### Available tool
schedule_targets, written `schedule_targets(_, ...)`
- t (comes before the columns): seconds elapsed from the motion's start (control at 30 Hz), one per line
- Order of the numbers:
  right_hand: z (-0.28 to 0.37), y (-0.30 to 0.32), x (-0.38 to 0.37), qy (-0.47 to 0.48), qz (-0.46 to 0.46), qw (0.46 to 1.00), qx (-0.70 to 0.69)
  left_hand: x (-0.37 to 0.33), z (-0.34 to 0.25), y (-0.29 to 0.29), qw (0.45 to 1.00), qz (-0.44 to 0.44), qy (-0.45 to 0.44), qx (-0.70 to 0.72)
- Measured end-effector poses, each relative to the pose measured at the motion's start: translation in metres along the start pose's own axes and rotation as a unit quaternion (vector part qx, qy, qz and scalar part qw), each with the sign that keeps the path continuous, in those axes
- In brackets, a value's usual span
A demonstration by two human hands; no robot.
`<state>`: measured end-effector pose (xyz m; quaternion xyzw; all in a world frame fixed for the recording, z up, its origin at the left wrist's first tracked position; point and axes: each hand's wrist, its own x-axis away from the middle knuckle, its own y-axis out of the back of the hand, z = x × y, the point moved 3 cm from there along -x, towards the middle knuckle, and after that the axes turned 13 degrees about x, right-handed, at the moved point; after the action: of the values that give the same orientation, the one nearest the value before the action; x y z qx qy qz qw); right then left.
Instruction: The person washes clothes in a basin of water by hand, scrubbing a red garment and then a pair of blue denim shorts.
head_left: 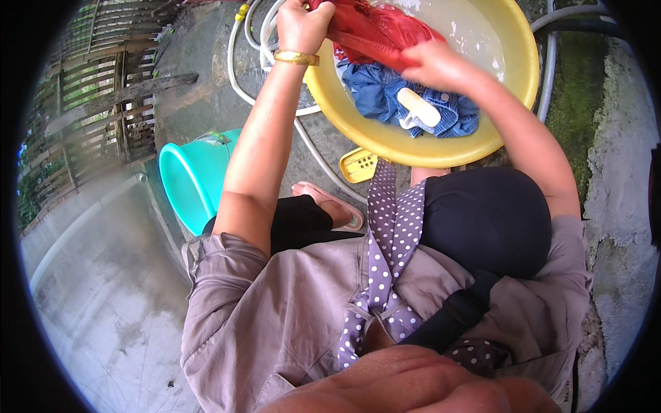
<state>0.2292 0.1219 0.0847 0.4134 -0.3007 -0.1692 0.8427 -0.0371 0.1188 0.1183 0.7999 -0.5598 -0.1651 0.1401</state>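
Observation:
Red wet cloth (375, 31) stretches between my two hands over the yellow basin (413, 151). My left hand (303, 26), with a gold bracelet at the wrist, is closed on its left end at the basin's far left rim. Lower and to the right, my right hand (441, 67) grips the cloth's edge; its fingers are partly hidden and slightly blurred. Below that hand, blue denim clothing (372, 89) lies bunched in the basin. An oblong cream-coloured piece (418, 107), perhaps a brush or soap, rests on the denim. Cloudy, sudsy water (475, 34) fills the far right part.
A teal bucket (200, 172) lies tipped on the concrete at left. A yellow slotted dish (358, 166) sits by the basin's near rim. Pale hoses (237, 76) loop left of the basin. A slatted fence (103, 89) stands far left; mossy concrete (582, 103) runs along the right.

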Motion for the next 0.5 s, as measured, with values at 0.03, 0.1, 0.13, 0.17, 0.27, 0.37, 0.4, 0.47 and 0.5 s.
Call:
schedule_targets(0.03, -0.006, 0.02, 0.007, -0.04, -0.026, 0.999, 0.001, 0.001, -0.006, 0.004, 0.993, 0.001, -0.002, -0.119)
schedule_targets(0.1, -0.018, 0.058, 0.02, -0.072, -0.108, 0.991, 0.035, -0.001, 0.006, 0.003, 0.964, 0.113, -0.043, -0.238)
schedule_targets(0.13, -0.021, 0.067, 0.023, -0.064, -0.163, 0.982, 0.069, 0.001, 0.008, 0.0, 0.954, 0.182, 0.001, -0.24)
schedule_targets(0.17, -0.017, 0.066, 0.023, -0.061, -0.191, 0.974, 0.103, 0.012, 0.013, -0.007, 0.951, 0.236, 0.088, -0.181)
schedule_targets(0.27, 0.033, 0.056, 0.025, 0.072, -0.153, 0.98, 0.1, 0.022, 0.012, -0.013, 0.931, 0.239, -0.034, -0.274)
schedule_targets(0.37, 0.059, 0.038, 0.021, 0.141, -0.086, 0.985, 0.056, 0.007, 0.009, -0.03, 0.925, 0.24, -0.115, -0.27)
schedule_targets(0.4, 0.069, 0.035, 0.019, 0.152, -0.062, 0.986, 0.032, 0.005, 0.009, -0.037, 0.926, 0.24, -0.115, -0.269)
schedule_targets(0.47, 0.081, 0.034, 0.015, 0.176, -0.02, 0.984, 0.035, 0.003, 0.004, -0.056, 0.933, 0.243, -0.114, -0.239)
schedule_targets(0.5, 0.087, 0.034, 0.013, 0.19, -0.024, 0.981, 0.03, 0.005, 0.007, -0.063, 0.922, 0.266, -0.154, -0.236)
